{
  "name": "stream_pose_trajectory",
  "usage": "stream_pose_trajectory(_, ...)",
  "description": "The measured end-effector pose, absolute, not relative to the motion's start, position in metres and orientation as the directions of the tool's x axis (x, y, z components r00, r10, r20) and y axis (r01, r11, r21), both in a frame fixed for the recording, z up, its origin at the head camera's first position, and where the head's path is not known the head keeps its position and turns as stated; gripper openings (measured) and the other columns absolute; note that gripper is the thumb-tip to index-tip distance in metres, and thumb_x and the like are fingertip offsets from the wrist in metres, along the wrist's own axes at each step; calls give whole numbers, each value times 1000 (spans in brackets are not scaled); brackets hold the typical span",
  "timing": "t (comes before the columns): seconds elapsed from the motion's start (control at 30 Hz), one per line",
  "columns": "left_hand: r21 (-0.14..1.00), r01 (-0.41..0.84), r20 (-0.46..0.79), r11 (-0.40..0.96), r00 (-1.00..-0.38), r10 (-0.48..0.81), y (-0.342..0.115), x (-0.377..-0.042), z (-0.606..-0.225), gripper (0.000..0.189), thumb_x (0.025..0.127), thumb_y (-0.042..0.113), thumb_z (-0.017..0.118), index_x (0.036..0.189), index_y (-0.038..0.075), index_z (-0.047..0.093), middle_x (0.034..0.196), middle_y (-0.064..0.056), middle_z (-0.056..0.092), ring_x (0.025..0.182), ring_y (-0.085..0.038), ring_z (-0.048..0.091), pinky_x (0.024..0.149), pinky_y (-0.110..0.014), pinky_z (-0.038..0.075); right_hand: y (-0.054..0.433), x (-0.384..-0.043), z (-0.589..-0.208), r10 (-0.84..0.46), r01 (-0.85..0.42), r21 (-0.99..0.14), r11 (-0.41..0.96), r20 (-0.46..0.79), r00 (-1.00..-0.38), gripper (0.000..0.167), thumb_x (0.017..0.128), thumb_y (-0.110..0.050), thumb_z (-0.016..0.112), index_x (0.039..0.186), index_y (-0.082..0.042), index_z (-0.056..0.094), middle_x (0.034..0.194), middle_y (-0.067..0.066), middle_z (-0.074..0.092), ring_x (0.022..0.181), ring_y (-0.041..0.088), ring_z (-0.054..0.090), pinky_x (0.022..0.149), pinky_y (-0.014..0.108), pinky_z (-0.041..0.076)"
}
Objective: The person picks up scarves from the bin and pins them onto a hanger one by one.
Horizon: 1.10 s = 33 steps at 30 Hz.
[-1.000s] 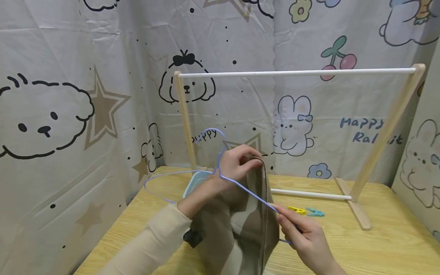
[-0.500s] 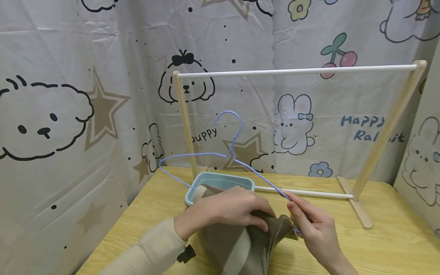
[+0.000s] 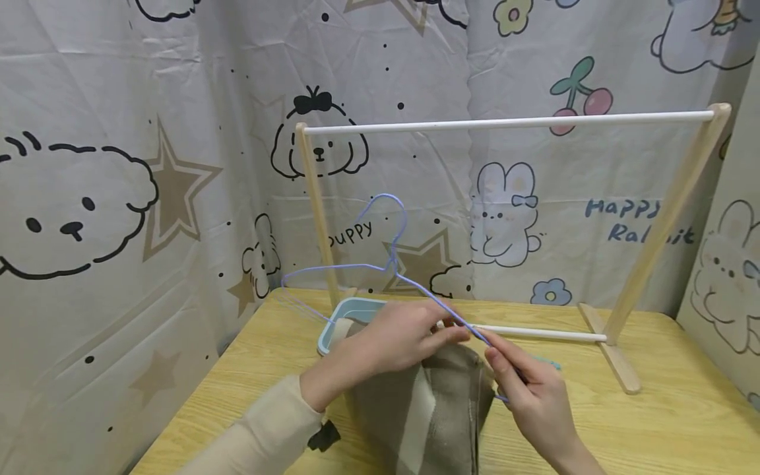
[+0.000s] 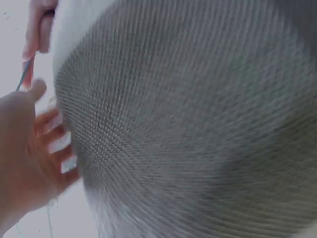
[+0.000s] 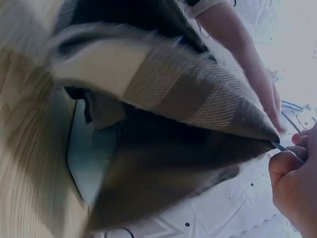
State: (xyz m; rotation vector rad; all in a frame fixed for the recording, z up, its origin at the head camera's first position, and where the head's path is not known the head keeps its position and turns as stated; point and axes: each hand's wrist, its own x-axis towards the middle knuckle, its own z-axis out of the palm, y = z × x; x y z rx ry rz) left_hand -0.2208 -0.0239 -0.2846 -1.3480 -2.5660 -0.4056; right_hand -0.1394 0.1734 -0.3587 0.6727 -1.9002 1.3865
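My right hand (image 3: pixel 531 389) grips the right end of a thin blue-purple clothes hanger (image 3: pixel 436 300), its hook pointing up. A brown and beige checked knit cloth (image 3: pixel 415 409) hangs below the hanger's shoulder, in front of my right hand's side. My left hand (image 3: pixel 394 336) lies over the cloth's top, close behind the hanger's sloping arm. In the left wrist view its fingers (image 4: pixel 54 134) are spread beside the cloth's edge, not curled round it. The right wrist view shows the cloth (image 5: pixel 173 84) sagging in folds, one corner meeting the hanger near my right hand.
A light blue plastic basket (image 3: pixel 324 343) stands behind the cloth, partly hidden. At the back is a wooden rack with a white top rail (image 3: pixel 505 123) and a lower bar (image 3: pixel 546 334). Part of a teal clothespin (image 3: pixel 553 364) shows past my right hand. Printed curtains surround the table.
My left hand has come down from the hanger's neck with the cloth, then moved slightly up and left, its fingers loosening. The hanger rose and shifted right, then slightly back left.
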Motion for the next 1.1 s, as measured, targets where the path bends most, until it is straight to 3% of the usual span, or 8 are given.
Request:
stream_pose_trajectory(0.13,101,897,150,429,-440,885,-32,-219,-283,48,92,58,59,131,29,61,114,17,65,96,4,58,85,-17,49,181,-143,-356,-3,-771,-627,114,776,-631,34,93,20,49,123,13,62,57,2,40,45,10,33,35,21,26)
stream_pose_trajectory(0.27,22,894,95,447,-447,889,-44,-222,-282,65,85,68,61,137,29,56,117,17,61,100,1,56,89,-22,49,188,-145,-356,-4,-777,-626,68,778,-628,34,93,21,46,124,17,59,59,4,41,46,13,31,35,24,24)
stream_pose_trajectory(0.4,-28,900,105,435,-430,897,-56,-228,-279,59,84,64,66,131,28,62,117,15,63,109,-3,60,97,-25,48,192,-147,-356,-3,-805,-593,25,805,-593,35,92,24,45,123,19,58,58,4,40,45,12,30,35,24,23)
stream_pose_trajectory(0.6,-182,932,321,314,-246,915,-60,-238,-287,37,88,43,72,121,27,68,111,14,68,103,-9,60,96,-28,46,195,-152,-356,-1,-834,-551,-6,834,-551,36,90,27,44,122,20,58,59,1,40,45,10,29,34,21,22)
stream_pose_trajectory(0.73,-116,965,542,235,-137,829,-54,-239,-296,24,88,28,75,111,22,73,104,11,70,94,-8,57,88,-22,45,194,-152,-352,-20,-828,-527,192,841,-540,37,87,25,52,120,14,64,60,-2,41,46,5,32,37,18,26)
stream_pose_trajectory(0.9,-13,959,724,282,-185,664,-37,-233,-303,19,90,16,73,109,17,72,102,8,69,91,-8,58,85,-19,46,192,-152,-346,-7,-799,-470,374,860,-509,38,83,22,61,116,6,70,64,-5,49,50,0,36,42,17,30)
stream_pose_trajectory(1.0,-20,937,702,349,-235,672,-35,-233,-304,27,89,28,75,113,16,71,105,7,69,94,-9,58,87,-22,46,198,-155,-341,14,-803,-469,369,866,-499,36,84,22,60,116,8,69,65,-5,51,51,0,38,41,18,30)
stream_pose_trajectory(1.1,-121,917,633,380,-224,741,-39,-236,-303,41,86,40,76,120,19,68,110,8,70,99,-10,60,91,-24,46,208,-163,-340,41,-843,-470,261,878,-477,33,85,26,54,115,16,65,63,-4,49,51,2,38,39,22,27)
